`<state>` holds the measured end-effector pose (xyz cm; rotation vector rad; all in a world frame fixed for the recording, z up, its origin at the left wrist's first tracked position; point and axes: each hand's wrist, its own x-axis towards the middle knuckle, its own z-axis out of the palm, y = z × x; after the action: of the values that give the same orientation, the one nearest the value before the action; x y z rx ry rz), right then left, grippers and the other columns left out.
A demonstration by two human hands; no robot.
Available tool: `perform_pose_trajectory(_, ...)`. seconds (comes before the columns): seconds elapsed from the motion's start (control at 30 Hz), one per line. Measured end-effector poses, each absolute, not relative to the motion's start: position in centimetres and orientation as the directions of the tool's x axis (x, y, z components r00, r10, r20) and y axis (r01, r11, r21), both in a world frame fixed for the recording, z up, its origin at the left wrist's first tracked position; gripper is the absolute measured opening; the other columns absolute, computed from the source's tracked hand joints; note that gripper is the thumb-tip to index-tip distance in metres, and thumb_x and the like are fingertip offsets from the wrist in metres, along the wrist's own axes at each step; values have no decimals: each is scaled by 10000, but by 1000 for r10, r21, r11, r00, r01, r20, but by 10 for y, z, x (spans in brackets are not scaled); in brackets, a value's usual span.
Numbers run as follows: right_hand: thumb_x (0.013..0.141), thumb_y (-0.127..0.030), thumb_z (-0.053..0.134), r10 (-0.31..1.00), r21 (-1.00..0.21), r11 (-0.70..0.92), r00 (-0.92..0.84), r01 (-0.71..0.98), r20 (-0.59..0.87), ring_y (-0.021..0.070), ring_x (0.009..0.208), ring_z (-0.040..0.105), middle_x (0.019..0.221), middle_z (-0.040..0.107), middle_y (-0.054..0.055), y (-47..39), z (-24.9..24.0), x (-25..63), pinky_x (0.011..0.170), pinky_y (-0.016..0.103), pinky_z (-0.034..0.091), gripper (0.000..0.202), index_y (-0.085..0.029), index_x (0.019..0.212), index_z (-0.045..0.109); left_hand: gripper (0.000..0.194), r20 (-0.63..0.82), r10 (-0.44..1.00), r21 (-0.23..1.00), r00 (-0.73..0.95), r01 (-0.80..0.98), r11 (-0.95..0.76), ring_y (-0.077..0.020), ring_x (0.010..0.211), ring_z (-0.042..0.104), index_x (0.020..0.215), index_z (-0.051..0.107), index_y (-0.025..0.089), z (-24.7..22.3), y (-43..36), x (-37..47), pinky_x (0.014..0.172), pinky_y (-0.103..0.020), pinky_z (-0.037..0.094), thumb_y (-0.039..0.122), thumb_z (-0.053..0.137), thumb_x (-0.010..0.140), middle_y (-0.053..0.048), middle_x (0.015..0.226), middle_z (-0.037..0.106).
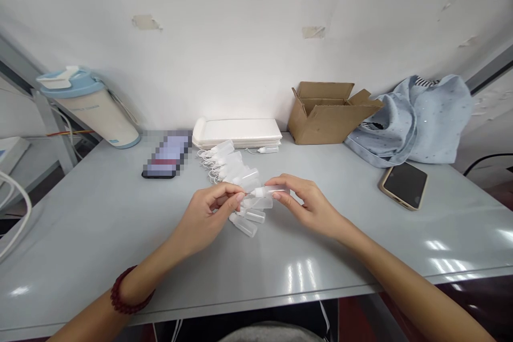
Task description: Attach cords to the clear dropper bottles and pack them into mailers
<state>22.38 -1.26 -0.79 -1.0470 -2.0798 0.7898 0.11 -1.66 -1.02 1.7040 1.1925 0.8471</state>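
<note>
My right hand (308, 203) holds a small translucent dropper bottle (272, 191) by its body between thumb and fingers, with its white nozzle pointing left. My left hand (212, 215) pinches at the nozzle's tip; whatever is between those fingertips is too small to make out. Beneath and beyond both hands lies a row of similar bottles (230, 160), with thin white loops at their nozzle ends. The nearest loose bottle (244, 225) lies slanted on the grey table (320, 267). One more bottle (268, 149) rests by itself farther back.
A stack of white padded envelopes (240, 131) lies against the wall, beside an open cardboard box (332, 120). A phone (168, 155) and a tumbler (96, 109) stand left. A second phone (404, 186) and a pale blue fabric bag (425, 120) are at the right.
</note>
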Motion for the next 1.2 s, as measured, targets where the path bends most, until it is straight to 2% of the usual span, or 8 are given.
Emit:
perform_pose_trajectory(0.17,945,-214,410,790,-665,592,-491,455,367,155,721,545,818,599,50,-14,-15,222,661,286,446,208,-181,1067,575,192,75,939,897,336,388,-211,-107,584,492,817,634,185,-11,-19,3,525,-213,371,317,508,878,25,639,558)
perform_pose_trajectory(0.4,942,-169,411,713,-560,695,-531,450,458,159,740,529,842,572,76,-12,-24,222,648,280,459,205,-137,1092,546,214,86,923,865,374,432,-255,-109,582,484,785,622,172,-16,-18,5,515,-216,363,297,478,883,20,638,557)
perform_pose_trajectory(0.6,946,-168,390,688,-528,723,-534,446,491,169,756,534,856,567,74,-13,-27,221,652,299,482,207,-173,1109,518,228,87,924,857,371,446,-259,-110,567,482,773,619,170,-17,-18,6,501,-215,359,308,472,880,20,617,555)
perform_pose_trajectory(1.03,923,-107,396,634,-472,773,-533,424,560,184,807,555,911,578,97,-14,-30,218,670,322,515,240,-168,1133,495,226,43,928,887,371,414,-207,-110,570,474,782,613,169,-21,-20,6,515,-223,356,320,474,878,23,623,538)
perform_pose_trajectory(1.1,913,-79,391,610,-436,792,-547,427,574,186,823,553,924,582,106,-12,-31,217,676,323,520,254,-159,1132,491,227,27,927,901,374,393,-185,-109,576,474,778,609,170,-21,-20,6,525,-224,358,324,476,879,24,630,533)
perform_pose_trajectory(1.2,895,-33,367,543,-320,835,-577,448,610,195,847,544,941,585,123,-8,-33,217,680,327,523,285,-144,1126,492,221,4,932,920,362,365,-145,-104,580,470,767,610,170,-21,-19,7,532,-221,356,327,496,872,26,635,531)
